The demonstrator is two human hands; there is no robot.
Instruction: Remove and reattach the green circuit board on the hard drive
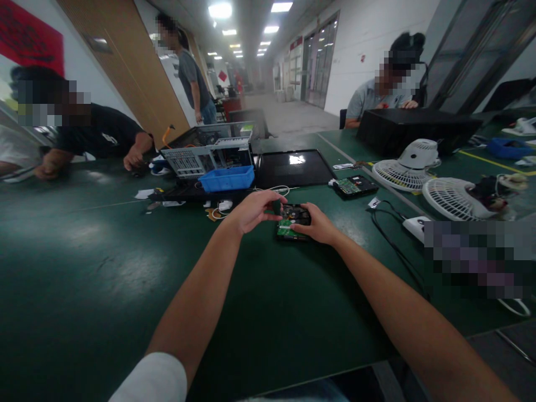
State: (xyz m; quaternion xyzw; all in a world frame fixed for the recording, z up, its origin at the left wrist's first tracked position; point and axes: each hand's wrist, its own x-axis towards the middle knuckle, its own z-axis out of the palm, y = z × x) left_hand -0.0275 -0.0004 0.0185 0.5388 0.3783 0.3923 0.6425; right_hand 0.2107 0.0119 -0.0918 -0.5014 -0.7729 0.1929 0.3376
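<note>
A drive (286, 230) is laid flat on the green worktop (268, 312), straight ahead of the person, between the two hands. Its right side is held by the right hand (317, 225), with the thumb laid across the top. In the left hand (256, 212), the grip is narrowed on a dark piece (277, 207), poised at the drive's left edge; whether the two are touching cannot be told. Beyond the hands, a blue tray (229, 181) is set in front of an opened metal case (184, 163), with a black panel (285, 174) placed just beside it. A second drive (355, 186) is seen farther right, near a white fan (400, 174).
</note>
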